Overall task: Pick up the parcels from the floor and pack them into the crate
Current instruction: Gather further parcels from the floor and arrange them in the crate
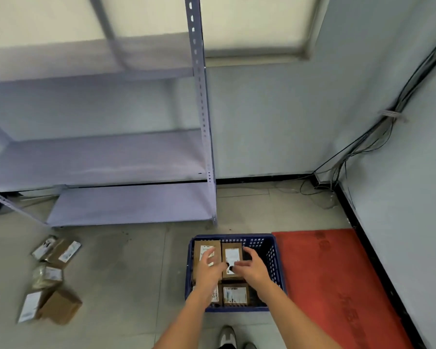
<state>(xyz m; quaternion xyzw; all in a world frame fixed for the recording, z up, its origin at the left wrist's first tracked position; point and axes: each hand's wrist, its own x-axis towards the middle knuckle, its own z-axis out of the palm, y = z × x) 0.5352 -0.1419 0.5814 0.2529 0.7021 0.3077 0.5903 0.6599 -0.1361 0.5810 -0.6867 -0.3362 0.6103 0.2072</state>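
— Several parcels lie loose on the floor (pixel 141 268) at my far left, am I reading that right?

— Yes. I count a cluster there: a taped box with white labels (pixel 57 249) at the top, a crumpled pale packet (pixel 47 276) just below it, and a brown carton with a white label (pixel 51 307) nearest me. They sit close together, some touching; blur stops me telling exactly how many.

— And behind them?

— The grey metal shelf unit (pixel 126 159) stands against the wall, its lowest board near the floor.

— Move right. Where are my hands?

— Both are over the blue crate (pixel 275 258). My left hand (pixel 208 269) has its fingers spread apart and rests on or just above the tall parcel (pixel 205 250) in the crate's back left. I cannot tell whether it actually presses on it.

— The right?

— My right hand (pixel 252 267) is loosely open, fingers curled, thumb side touching the labelled parcel (pixel 232 258) in the middle of the back row. It is not clamped around it.

— Anything else inside?

— A smaller labelled parcel (pixel 235 294) lies in the front row, and another is mostly hidden under my left wrist. The crate's right side shows dark, bare space.

— Farther right?

— A red mat (pixel 337 278) lies just beside the crate, running along the wall, with black cables (pixel 358 149) trailing down the corner above it. A shoe (pixel 227 336) shows at the bottom edge.
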